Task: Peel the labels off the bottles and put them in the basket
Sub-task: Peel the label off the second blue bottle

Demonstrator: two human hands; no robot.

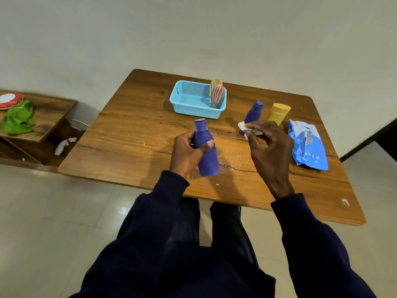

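Navy sleeves [150, 222] fill the bottom edge, closest to me. Biggest thing is the wooden worktop [133, 134]. Way off left of the left fingers [187, 136] there's a side shelf [53, 108] with a green cloth [18, 119]. Just right of the right hand [270, 151] lies a crumpled blue packet [307, 147], print too blurry to read. Beyond both hands sits the blue basket [193, 111] with a pink ribbed bottle [217, 95] and a yellowish bottle [215, 81] leaning inside. My left hand [187, 151] is wrapped round a tilted purple bottle [207, 160]. Right fingers [253, 126] pinch a white label scrap [243, 126], partly hiding a second purple bottle [254, 112] beside a yellow bottle [278, 115].
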